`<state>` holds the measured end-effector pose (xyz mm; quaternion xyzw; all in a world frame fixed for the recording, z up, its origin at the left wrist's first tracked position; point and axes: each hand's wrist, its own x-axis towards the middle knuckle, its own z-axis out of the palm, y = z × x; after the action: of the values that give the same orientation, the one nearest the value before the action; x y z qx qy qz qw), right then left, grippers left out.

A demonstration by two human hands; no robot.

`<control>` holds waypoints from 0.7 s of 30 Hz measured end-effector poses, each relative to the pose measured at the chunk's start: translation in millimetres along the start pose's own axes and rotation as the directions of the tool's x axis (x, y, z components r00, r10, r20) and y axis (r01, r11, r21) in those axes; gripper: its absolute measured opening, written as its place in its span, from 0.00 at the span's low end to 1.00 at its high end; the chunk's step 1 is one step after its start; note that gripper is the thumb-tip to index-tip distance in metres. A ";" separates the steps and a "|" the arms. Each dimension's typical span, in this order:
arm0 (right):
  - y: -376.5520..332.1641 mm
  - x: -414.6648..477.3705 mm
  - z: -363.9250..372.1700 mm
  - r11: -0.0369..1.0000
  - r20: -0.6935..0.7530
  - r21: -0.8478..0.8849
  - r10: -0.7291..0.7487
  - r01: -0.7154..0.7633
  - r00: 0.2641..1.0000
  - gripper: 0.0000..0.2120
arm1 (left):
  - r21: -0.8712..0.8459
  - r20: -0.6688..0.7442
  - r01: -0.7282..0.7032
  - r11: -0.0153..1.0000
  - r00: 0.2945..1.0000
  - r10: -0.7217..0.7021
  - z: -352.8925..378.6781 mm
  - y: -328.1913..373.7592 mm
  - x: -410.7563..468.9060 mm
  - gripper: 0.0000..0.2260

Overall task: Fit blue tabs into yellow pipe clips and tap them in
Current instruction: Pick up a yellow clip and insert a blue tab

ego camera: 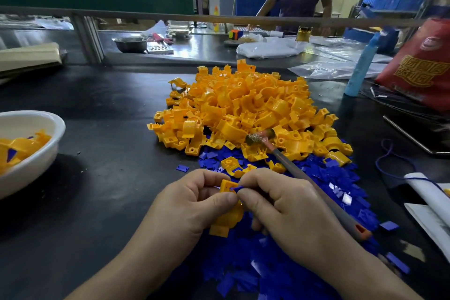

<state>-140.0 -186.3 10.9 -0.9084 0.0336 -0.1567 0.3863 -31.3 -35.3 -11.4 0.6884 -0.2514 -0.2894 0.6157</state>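
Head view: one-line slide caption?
Left hand holds a yellow clip; right hand presses in a blue tab.

Two hands (233, 204), one hammer (314, 178), one white bowl (36, 153), two heaps (clips (243, 109), tabs (316, 178)) beyond counting.

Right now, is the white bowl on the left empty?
No. The white bowl holds several yellow clips with blue tabs showing.

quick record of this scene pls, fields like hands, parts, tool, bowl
left hand: holds a yellow clip
right hand: pinches a blue tab at the clip's top end; also holds the hammer
hammer: head over the clip pile, handle running under the right hand
clip pile: yellow, heaped beyond the hands
tab pile: blue, loose on the black table
white bowl: far left, holds clips with blue tabs
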 end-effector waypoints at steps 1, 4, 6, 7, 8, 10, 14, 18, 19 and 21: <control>-0.1 -0.1 1.0 0.999 -0.002 -0.035 -0.032 0.032 0.999 0.04 | -0.010 0.004 0.001 1.000 1.000 -0.001 0.4 0.4 -0.1 0.24; -1.5 -0.1 3.1 0.992 -0.014 -0.079 -0.099 0.098 0.995 0.06 | -0.041 0.004 0.004 0.999 1.000 -0.004 1.3 2.1 -0.6 0.23; -1.8 -0.3 4.0 0.992 -0.027 -0.065 -0.108 0.106 0.994 0.07 | -0.053 0.000 0.000 0.999 1.000 0.000 1.3 2.6 -1.2 0.20; -1.8 -0.3 4.6 0.994 -0.031 -0.050 -0.103 0.102 0.994 0.07 | -0.060 0.002 -0.002 0.998 1.000 0.002 1.3 2.9 -1.5 0.18; -1.6 -0.4 5.0 0.995 -0.035 -0.036 -0.098 0.096 0.995 0.06 | -0.065 0.007 -0.003 0.998 1.000 0.004 1.2 3.2 -1.8 0.16; -1.1 -0.1 5.3 0.996 -0.049 -0.018 -0.091 0.091 0.995 0.05 | -0.069 0.018 -0.002 0.998 1.000 0.004 1.4 3.3 -1.6 0.15; 0.0 0.7 3.5 0.996 -0.077 -0.008 -0.086 0.086 0.993 0.06 | -0.046 0.041 -0.004 0.999 0.999 0.006 2.0 3.4 -2.4 0.16; 0.5 0.4 5.6 1.000 -0.071 0.018 0.004 -0.003 0.997 0.08 | -0.045 0.031 0.000 0.999 1.000 0.002 2.5 4.4 -3.9 0.12; 0.5 0.4 5.9 0.996 -0.060 0.077 0.053 -0.048 0.997 0.08 | -0.047 0.029 0.002 0.999 1.000 -0.001 2.5 4.5 -4.2 0.11; -0.3 0.9 5.2 0.966 -0.020 0.223 0.135 -0.127 0.991 0.06 | -0.035 0.040 -0.002 0.999 0.999 0.004 2.6 3.8 -4.8 0.12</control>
<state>-137.5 -182.7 7.9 -0.8526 0.0825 -0.1497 0.4939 -36.4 -34.2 -7.4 0.6713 -0.2594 -0.3065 0.6230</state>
